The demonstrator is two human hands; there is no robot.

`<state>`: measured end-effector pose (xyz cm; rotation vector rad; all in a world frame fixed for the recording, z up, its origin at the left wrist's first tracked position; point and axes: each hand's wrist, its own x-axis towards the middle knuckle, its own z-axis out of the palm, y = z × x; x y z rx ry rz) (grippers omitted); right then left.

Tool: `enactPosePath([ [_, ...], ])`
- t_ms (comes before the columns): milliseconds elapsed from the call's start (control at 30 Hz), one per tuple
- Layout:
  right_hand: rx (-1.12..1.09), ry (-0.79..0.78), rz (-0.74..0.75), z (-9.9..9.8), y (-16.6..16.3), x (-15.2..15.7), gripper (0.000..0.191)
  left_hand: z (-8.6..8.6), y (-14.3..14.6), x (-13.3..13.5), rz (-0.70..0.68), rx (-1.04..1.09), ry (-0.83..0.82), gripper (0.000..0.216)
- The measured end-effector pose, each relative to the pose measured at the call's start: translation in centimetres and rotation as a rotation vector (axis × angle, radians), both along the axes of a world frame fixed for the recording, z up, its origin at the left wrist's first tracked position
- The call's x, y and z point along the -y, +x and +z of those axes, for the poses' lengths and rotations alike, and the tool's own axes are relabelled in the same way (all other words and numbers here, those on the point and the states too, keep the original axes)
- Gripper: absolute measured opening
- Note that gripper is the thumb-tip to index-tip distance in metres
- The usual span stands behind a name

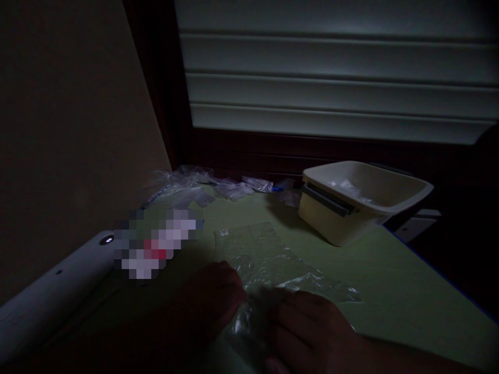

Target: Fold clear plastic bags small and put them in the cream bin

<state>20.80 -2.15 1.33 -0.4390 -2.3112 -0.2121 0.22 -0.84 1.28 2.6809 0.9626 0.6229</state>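
A clear plastic bag [253, 249] lies creased on the light green tabletop, its far edge spread flat. On its near left part is my left hand [216, 293], curled closed with the film bunched at its fingers. My right hand [307, 324] is also closed on the bag, at its near right side, knuckles up and fingers bent inward. Between the two hands the film is crumpled and shiny. Dim light hides the fingertips of both hands.
A cream bin [327, 218] with a dark handle stands tilted at the right, small pale pieces inside. Crumpled clear wrappers [230, 187] line the back edge. At the left are a long white device [58, 285] and a blurred-out item [156, 246]. The table's blue-edged side [440, 272] runs along the right.
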Motion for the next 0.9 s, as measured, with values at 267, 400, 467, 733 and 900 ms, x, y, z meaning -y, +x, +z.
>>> enactPosePath([
  [267,-0.022,0.045,0.02,0.01,-0.01,0.03,0.057,-0.17,-0.21,0.18,-0.035,0.035,-0.021,0.023],
  [400,-0.019,0.071,0.035,-0.16,0.16,-0.03,0.054,-0.24,-0.13,0.44,-0.043,0.027,0.009,0.017],
  [467,-0.012,0.066,0.036,-0.15,0.16,-0.1,0.055,-0.16,-0.04,0.56,-0.028,0.003,0.007,0.017],
  [733,0.002,0.029,0.086,0.33,0.24,0.41,0.065,0.29,0.19,0.53,-0.039,-0.034,0.019,0.015],
  [900,-0.015,0.004,0.124,-0.23,0.54,0.47,0.061,0.13,0.02,0.65,-0.029,-0.044,-0.011,0.017],
])
